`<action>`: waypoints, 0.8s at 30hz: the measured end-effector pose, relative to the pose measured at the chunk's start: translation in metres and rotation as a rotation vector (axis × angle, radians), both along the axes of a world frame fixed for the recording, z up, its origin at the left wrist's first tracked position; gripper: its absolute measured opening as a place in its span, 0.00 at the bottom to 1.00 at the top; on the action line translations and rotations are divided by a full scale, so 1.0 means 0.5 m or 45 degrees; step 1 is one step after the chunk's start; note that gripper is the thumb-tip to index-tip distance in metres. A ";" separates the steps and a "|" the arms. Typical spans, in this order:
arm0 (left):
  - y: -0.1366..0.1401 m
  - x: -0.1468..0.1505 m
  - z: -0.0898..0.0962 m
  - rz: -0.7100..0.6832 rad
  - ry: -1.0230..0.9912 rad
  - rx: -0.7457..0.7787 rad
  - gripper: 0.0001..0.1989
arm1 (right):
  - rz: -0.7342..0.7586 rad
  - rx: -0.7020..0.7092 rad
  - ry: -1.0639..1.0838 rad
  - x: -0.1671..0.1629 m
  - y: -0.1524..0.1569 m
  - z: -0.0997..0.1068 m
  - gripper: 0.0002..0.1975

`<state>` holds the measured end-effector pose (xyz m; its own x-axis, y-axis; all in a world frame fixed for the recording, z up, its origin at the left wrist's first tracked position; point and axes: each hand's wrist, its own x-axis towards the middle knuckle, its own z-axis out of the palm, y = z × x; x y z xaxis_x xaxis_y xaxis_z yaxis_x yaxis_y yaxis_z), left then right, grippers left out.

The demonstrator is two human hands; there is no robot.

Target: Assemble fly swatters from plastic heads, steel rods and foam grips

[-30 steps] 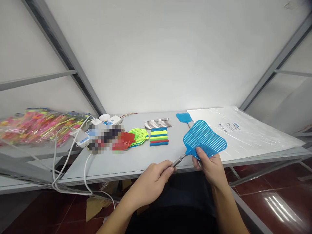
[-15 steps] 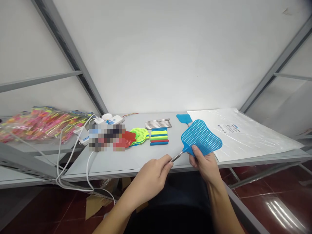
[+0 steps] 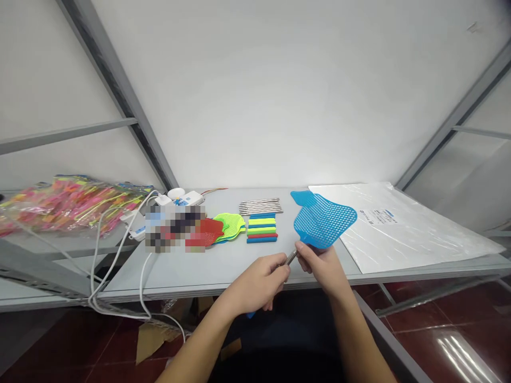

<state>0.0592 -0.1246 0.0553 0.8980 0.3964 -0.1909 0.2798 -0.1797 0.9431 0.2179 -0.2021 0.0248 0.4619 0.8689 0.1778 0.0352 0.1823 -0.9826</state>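
A blue fly swatter (image 3: 325, 221) with a perforated head and a metal rod is held over the front edge of the shelf. My left hand (image 3: 259, 282) is closed around its handle, and a bit of blue shows below the fist. My right hand (image 3: 323, 266) pinches the neck, where the rod meets the head. Behind it lies another blue swatter (image 3: 301, 198), partly covered by the held one. Left of the hands lie a row of coloured handle sleeves (image 3: 261, 229), a row of metal rods (image 3: 261, 206), yellow-green swatter heads (image 3: 229, 226) and a red swatter head (image 3: 209, 232).
White plastic packaging with a label (image 3: 399, 223) covers the right of the shelf (image 3: 191, 276). At left are power strips (image 3: 189, 199) with white cables (image 3: 96, 266), a blurred-out patch, and bagged colourful items (image 3: 80, 205). Metal uprights (image 3: 120, 96) frame the wall.
My right hand has shifted from the swatter's head down to its neck. The swatter has tilted and moved slightly left, now overlapping the swatter behind. My left hand has moved slightly right and down.
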 end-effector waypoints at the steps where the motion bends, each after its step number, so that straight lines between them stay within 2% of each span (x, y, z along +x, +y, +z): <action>1: 0.007 0.010 -0.005 -0.047 -0.015 -0.118 0.12 | 0.001 -0.010 0.006 0.004 0.002 0.000 0.19; 3: 0.017 0.033 -0.012 -0.120 -0.075 -0.309 0.13 | -0.004 -0.021 0.025 0.014 0.004 0.000 0.19; 6: 0.024 0.071 -0.015 -0.136 -0.167 -0.499 0.18 | 0.071 -0.054 0.025 0.037 0.004 0.001 0.18; 9: 0.024 0.107 -0.016 -0.105 -0.203 -0.569 0.19 | 0.150 -0.099 -0.026 0.066 0.011 0.001 0.20; 13: 0.026 0.147 -0.016 -0.027 -0.215 -0.616 0.16 | 0.136 -0.101 -0.049 0.108 0.032 0.007 0.20; 17: 0.029 0.174 -0.004 0.061 -0.263 -0.714 0.16 | 0.144 -0.133 -0.012 0.150 0.052 0.022 0.15; 20: 0.031 0.180 0.006 0.083 -0.226 -0.773 0.16 | 0.019 -0.162 0.061 0.191 0.066 0.034 0.13; 24: 0.039 0.158 0.011 0.062 -0.151 -0.817 0.16 | -0.150 -0.060 0.194 0.238 0.095 0.052 0.17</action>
